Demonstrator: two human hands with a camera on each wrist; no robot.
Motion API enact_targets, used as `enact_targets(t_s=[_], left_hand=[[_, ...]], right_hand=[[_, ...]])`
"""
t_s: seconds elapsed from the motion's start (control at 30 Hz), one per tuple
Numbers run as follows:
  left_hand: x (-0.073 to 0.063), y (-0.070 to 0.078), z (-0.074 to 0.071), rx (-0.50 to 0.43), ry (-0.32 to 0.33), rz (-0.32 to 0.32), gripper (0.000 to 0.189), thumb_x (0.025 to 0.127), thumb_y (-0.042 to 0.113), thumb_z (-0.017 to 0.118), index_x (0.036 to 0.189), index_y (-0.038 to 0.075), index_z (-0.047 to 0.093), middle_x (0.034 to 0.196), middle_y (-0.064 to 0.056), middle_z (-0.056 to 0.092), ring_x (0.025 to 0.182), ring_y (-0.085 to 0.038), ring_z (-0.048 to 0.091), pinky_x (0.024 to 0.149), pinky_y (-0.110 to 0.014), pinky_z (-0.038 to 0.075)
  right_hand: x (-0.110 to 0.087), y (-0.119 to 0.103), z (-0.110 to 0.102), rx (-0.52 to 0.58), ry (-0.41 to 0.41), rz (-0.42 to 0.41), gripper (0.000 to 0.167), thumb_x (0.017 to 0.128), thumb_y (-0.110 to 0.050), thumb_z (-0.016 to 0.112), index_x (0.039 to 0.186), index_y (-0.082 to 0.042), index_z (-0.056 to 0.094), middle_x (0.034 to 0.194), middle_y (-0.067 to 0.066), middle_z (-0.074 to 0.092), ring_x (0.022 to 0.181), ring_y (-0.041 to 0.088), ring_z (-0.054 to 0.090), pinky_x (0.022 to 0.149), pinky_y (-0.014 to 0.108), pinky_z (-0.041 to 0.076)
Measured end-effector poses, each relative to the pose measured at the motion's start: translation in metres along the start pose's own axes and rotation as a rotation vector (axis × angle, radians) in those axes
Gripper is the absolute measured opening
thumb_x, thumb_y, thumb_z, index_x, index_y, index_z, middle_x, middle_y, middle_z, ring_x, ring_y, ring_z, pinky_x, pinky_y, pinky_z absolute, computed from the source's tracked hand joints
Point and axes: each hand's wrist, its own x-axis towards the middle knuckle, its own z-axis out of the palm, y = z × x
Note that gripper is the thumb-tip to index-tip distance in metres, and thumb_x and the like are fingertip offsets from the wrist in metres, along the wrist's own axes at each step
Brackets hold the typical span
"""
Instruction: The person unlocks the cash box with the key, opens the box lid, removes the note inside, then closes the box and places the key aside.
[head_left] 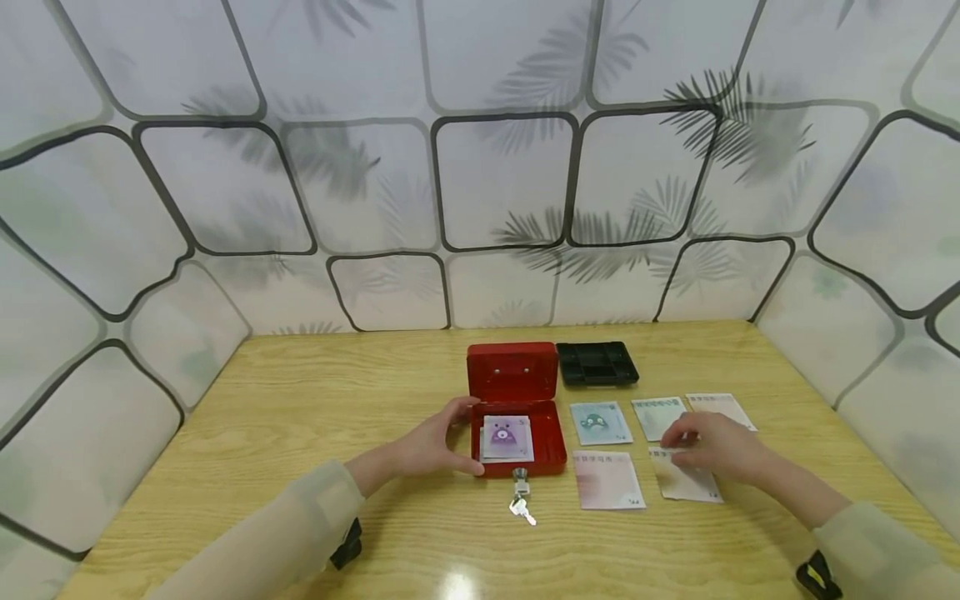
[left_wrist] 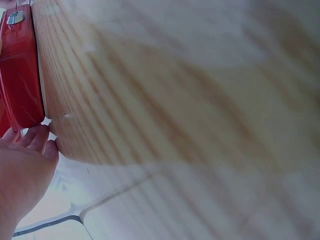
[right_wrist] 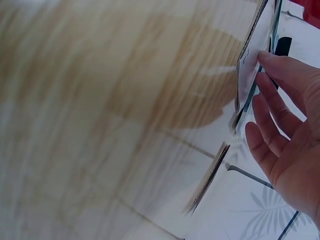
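The counter [head_left: 300, 392] carries all items. The step in hand is judged to be the handling of notes beside the box; whether they go in or come out cannot be told from this view.

The box [head_left: 549, 429] stands open, its lid [head_left: 512, 382] upright at the back. Inside, purple notes [head_left: 506, 439] lie flat toward the left, with bare red floor to their right.

The left hand [head_left: 435, 437] is spread along the box's left side, thumb at the front corner, fingers toward the back; it appears to steady the box. The right hand [head_left: 716, 446] is over the brown notes [head_left: 678, 481], fingers loosely bent, thumb tip at a note's edge. Whether it pinches a note cannot be told. The next move would call for a thin edge grip that leaves the neighbouring notes undisturbed.

The black tray [head_left: 597, 365], divided into compartments, lies outside the box, right of the lid.

4 further lots lie right of the box: pink notes [head_left: 609, 481] in front, blue notes [head_left: 600, 423] behind them, then green notes [head_left: 660, 417] and pale notes [head_left: 720, 407].

The keys [head_left: 522, 507] hang at the box's front.
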Motion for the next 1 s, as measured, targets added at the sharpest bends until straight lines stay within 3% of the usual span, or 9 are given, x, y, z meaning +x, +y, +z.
enact_targets(t_s=[0.13, 0.43, 0.7, 0.9, 1.0], left_hand=[[-0.001, -0.001, 0.000, 0.001, 0.001, 0.006, 0.090, 0.076, 0.024, 0.085, 0.146, 0.009, 0.030, 0.142, -0.011, 0.043, 0.132, -0.030, 0.038, 0.112, -0.049, 0.024], [-0.002, 0.002, 0.000, -0.001, 0.007, -0.007, 0.091, 0.075, 0.025, 0.086, 0.146, 0.010, 0.030, 0.141, -0.011, 0.044, 0.132, -0.030, 0.038, 0.112, -0.049, 0.025], [-0.002, 0.003, 0.000, -0.002, 0.006, 0.001, 0.092, 0.075, 0.023, 0.086, 0.146, 0.009, 0.030, 0.141, -0.011, 0.044, 0.131, -0.030, 0.039, 0.111, -0.048, 0.026], [-0.002, 0.004, -0.001, -0.016, 0.004, 0.003, 0.091, 0.075, 0.022, 0.086, 0.146, 0.009, 0.030, 0.141, -0.011, 0.044, 0.131, -0.030, 0.039, 0.111, -0.049, 0.025], [-0.002, 0.004, -0.001, -0.025, 0.001, 0.002, 0.091, 0.075, 0.022, 0.086, 0.146, 0.009, 0.030, 0.141, -0.010, 0.044, 0.131, -0.030, 0.039, 0.111, -0.049, 0.025]], right_hand=[[0.001, -0.003, -0.001, 0.015, -0.009, 0.010, 0.015, 0.080, -0.012, 0.079, 0.093, -0.013, 0.071, 0.088, -0.008, 0.064, 0.077, 0.010, 0.053, 0.065, 0.029, 0.047], [0.015, -0.019, -0.007, 0.092, 0.081, -0.123, 0.017, 0.086, -0.014, 0.075, 0.101, -0.008, 0.071, 0.090, -0.009, 0.064, 0.074, 0.003, 0.054, 0.059, 0.026, 0.046], [0.049, -0.062, 0.001, 0.242, 0.063, -0.184, 0.026, 0.089, -0.013, 0.071, 0.112, -0.002, 0.067, 0.102, 0.006, 0.067, 0.085, 0.010, 0.059, 0.068, 0.028, 0.052], [0.076, -0.097, 0.017, 0.284, 0.051, -0.275, 0.026, 0.089, -0.012, 0.072, 0.112, -0.002, 0.066, 0.105, 0.009, 0.067, 0.091, 0.018, 0.061, 0.075, 0.031, 0.054], [0.087, -0.113, 0.025, 0.296, 0.018, -0.281, 0.026, 0.089, -0.013, 0.072, 0.112, -0.002, 0.066, 0.105, 0.009, 0.067, 0.094, 0.022, 0.061, 0.079, 0.034, 0.053]])
